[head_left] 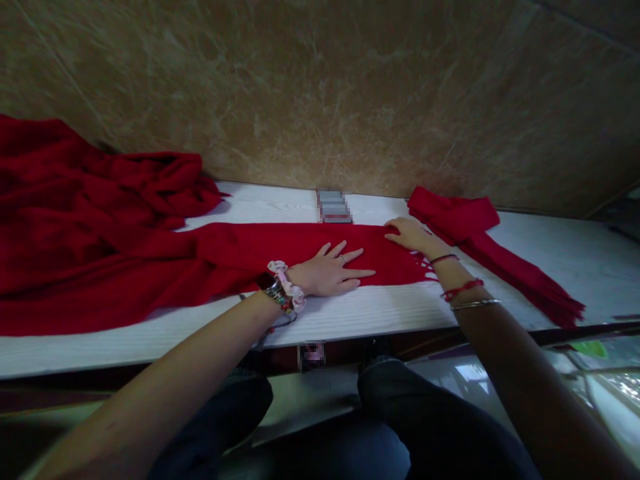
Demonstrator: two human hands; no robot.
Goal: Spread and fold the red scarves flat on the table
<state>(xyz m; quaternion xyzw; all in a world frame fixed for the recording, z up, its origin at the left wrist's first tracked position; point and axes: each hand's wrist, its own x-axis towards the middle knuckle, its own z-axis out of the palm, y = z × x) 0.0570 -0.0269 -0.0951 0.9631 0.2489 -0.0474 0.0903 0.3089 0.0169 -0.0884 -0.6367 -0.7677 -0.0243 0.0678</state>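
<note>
Red scarf lies along the middle of the desk, fringed end to the right, left part running into a loose red heap. Can't tell where scarf stops and heap starts; probably laid lengthwise because the desk is long and narrow.

Left hand: palm down on the scarf, toward its near edge, fingers spread and straight, nothing gripped. Reads as a press, likely to hold the cloth flat so it doesn't slide or bunch.

Right hand: at the far corner of the fringed end, fingers bent over the cloth. Can't tell if they pinch it or just rest on it. Placed there probably to set the corner and straighten the end; the two hands apart would share control, one anchoring, one adjusting.

The cloth between heap and hands is mostly smooth; the heap is rumpled, likely just slack parked out of the way against the wall.

Second scarf is on the right, bent over itself, one end by the wall, fringe at the near edge. Looks set aside, well apart from the heap.

Small block, pixelated, sits between scarf and wall, just beyond the scarf's far edge; contents unreadable.
</note>
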